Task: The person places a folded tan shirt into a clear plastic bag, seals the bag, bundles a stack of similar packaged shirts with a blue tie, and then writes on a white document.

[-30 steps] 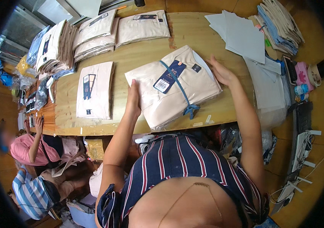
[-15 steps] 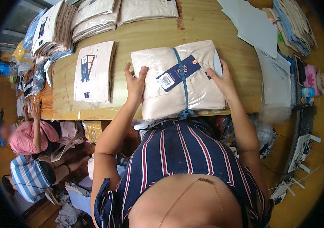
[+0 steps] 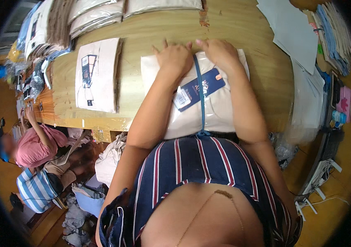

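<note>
A bundle of folded cream garments (image 3: 214, 111) in clear plastic lies on the table against my striped front. A blue tie strip (image 3: 202, 117) runs lengthwise around it, over a dark blue hang tag (image 3: 206, 87) with a white label. My left hand (image 3: 175, 59) rests on its far edge, left of the strip, fingers spread and reaching past the edge. To the right of the strip, my right hand (image 3: 221, 55) curls over that same edge; its thumb shows and most fingertips are hidden. Both forearms lie across the bundle's sides.
Another bagged cream garment (image 3: 97, 76) lies to the left. Stacks of bagged garments (image 3: 97, 18) stand at the far left. White sheets (image 3: 293, 35) and a stack of folded cloth (image 3: 336, 37) sit at the right. Two people (image 3: 39, 144) are at the left, beyond the table edge.
My hands have moved from the bundle's two sides to its far edge, coming closer together. The bundle has slid nearer, against my body.
</note>
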